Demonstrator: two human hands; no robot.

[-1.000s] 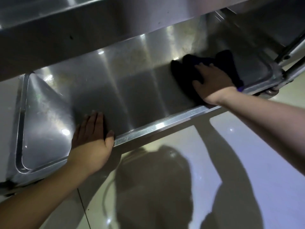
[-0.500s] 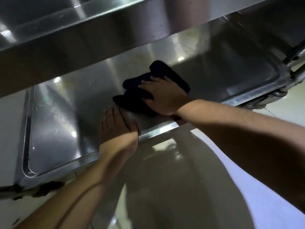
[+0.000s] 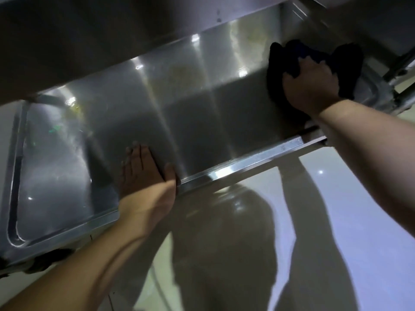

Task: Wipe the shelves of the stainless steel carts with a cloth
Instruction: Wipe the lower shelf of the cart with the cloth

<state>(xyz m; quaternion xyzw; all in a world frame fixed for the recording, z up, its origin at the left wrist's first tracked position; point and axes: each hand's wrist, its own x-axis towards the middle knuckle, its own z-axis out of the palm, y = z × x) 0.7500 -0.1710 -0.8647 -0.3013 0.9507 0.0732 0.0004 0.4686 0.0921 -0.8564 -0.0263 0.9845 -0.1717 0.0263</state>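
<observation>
- While my right hand presses down on it with fingers curled into its folds, the crumpled dark blue cloth sits at the right end of the lower brushed stainless steel shelf.
- Well left of that grip, my left hand lies flat, fingers straight, on the shelf just inside its front rim.
- Above both hands hangs the upper steel shelf.
- Below my forearms, the glossy pale floor carries my shadow.

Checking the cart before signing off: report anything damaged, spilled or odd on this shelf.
No damage or spill shows. Yellowish smears mark the lower shelf at the back, left of the dark cloth under the right hand.
</observation>
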